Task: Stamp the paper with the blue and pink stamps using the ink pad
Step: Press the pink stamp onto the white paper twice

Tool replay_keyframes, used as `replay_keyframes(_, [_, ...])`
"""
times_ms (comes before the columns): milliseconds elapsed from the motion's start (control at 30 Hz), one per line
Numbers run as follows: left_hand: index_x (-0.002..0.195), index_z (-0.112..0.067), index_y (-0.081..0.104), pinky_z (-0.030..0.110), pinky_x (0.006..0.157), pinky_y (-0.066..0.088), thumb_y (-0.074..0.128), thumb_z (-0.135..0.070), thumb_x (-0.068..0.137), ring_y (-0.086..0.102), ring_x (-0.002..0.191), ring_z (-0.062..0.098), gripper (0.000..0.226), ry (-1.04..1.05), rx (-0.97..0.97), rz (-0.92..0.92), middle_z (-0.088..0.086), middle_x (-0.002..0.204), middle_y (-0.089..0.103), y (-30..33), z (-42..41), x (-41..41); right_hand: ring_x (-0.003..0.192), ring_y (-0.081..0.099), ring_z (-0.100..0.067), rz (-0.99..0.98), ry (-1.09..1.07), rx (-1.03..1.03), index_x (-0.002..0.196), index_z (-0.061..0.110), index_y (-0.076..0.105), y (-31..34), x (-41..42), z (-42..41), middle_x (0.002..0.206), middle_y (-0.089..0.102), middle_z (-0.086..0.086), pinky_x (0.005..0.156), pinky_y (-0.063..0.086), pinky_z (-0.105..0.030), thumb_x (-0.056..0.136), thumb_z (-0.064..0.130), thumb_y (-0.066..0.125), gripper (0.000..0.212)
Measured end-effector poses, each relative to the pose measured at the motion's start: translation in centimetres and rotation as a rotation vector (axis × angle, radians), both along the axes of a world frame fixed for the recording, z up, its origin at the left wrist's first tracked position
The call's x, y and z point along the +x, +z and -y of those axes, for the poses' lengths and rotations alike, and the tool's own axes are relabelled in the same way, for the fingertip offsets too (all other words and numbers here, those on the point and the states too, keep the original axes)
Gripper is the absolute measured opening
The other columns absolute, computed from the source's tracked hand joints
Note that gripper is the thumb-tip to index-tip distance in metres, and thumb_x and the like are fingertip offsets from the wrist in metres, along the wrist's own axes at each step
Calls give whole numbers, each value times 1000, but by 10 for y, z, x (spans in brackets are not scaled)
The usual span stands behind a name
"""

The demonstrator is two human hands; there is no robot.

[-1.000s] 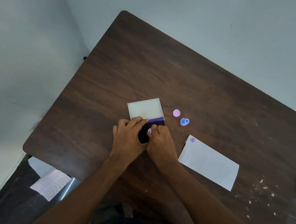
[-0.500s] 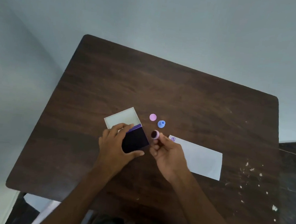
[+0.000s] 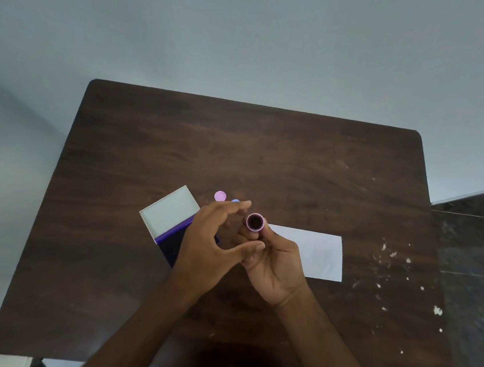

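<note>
My right hand holds the pink stamp with its dark inked face turned up toward me, above the left end of the white paper. My left hand hovers beside it with fingers apart, holding nothing, and covers most of the dark ink pad. The pad's white lid lies open to the left. A pink round cap lies on the table behind my hands. Only a sliver of the blue stamp shows behind my left fingertips.
The brown wooden table stands against pale walls. White crumbs are scattered over its right side. Dark floor shows past the right edge.
My left hand has lifted off the ink pad and moved toward the right hand. My right hand raised the pink stamp from the pad and turned its inked face up. The camera view shifted.
</note>
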State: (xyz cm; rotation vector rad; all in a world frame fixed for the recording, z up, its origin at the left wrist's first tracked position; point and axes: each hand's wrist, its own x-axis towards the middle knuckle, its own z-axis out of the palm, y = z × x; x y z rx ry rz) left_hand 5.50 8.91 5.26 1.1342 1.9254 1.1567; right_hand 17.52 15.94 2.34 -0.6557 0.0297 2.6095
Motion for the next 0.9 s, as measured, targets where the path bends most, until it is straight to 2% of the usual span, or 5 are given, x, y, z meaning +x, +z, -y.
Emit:
replay_keyframes(167, [121, -43, 53, 12, 94, 42, 75, -50, 70, 53, 117, 2, 57, -18, 14, 12, -30, 122, 54, -4, -6, 8, 92, 67, -28, -17, -27, -12, 131, -5, 45, 0, 11, -6, 111, 66, -23, 72, 56, -27, 94, 14, 51, 42])
replay_keyframes(300, [121, -36, 58, 6, 78, 46, 57, -58, 82, 55, 105, -5, 44, 48, -51, 59, -22, 116, 60, -18, -7, 9, 65, 52, -13, 272, -82, 99, 106, -2, 66, -10, 25, -13, 79, 61, -9, 60, 46, -26, 88, 18, 64, 27])
replay_keyframes(500, [123, -25, 60, 16, 87, 49, 58, -37, 91, 59, 104, 5, 34, -15, -291, -110, -9, 121, 63, -62, -6, 14, 57, 58, -17, 1057, -36, 563, 86, 16, 77, -34, 42, -30, 75, 74, -2, 53, 51, -25, 69, 35, 83, 26])
replay_keyframes(633, [130, -23, 55, 26, 100, 47, 59, -40, 90, 56, 116, 12, 43, -116, -418, -303, -5, 131, 59, -86, -6, 19, 48, 62, -13, 1463, 70, 931, 76, 25, 70, -56, 41, -31, 58, 69, 10, 45, 45, -10, 73, 48, 76, 24])
replay_keyframes(900, [140, -20, 46, 20, 91, 41, 63, -42, 87, 53, 114, 18, 60, -217, -429, -492, 4, 128, 59, -107, -25, 32, 62, 59, -3, 1566, 140, 1224, 80, 25, 61, -80, 34, -28, 77, 65, 12, 56, 41, 0, 78, 34, 76, 18])
